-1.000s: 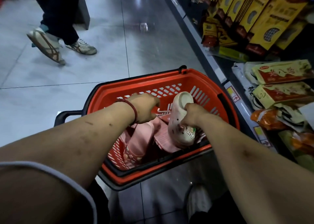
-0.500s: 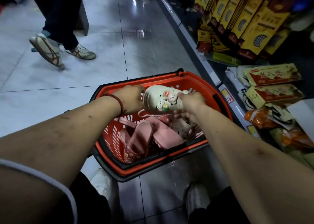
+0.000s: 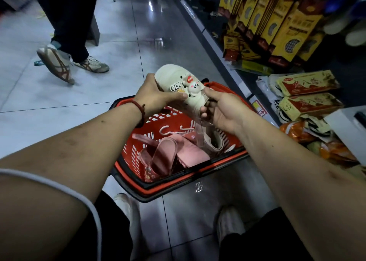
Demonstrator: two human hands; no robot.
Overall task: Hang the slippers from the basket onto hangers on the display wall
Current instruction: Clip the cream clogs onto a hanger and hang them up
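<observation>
You held the cream slipper (image 3: 179, 83) up above the far end of the red basket (image 3: 130, 151), between both hands. Your left hand (image 3: 156, 96) gripped its toe end, fingers curled round the far side and thumb pressed on the upper just beside the charms. Your right hand (image 3: 221, 110) took the heel end, thumb on top and fingers curled underneath. The slipper lay tilted, toe far and left, heel near and right, with its decorated upper facing you. Below your right hand a second cream slipper (image 3: 214, 142) sat against the basket's right wall; I could not tell whether anything joined it to your hand. The pink slippers (image 3: 164, 153) and a pale hanger (image 3: 172, 129) lay in the basket.
</observation>
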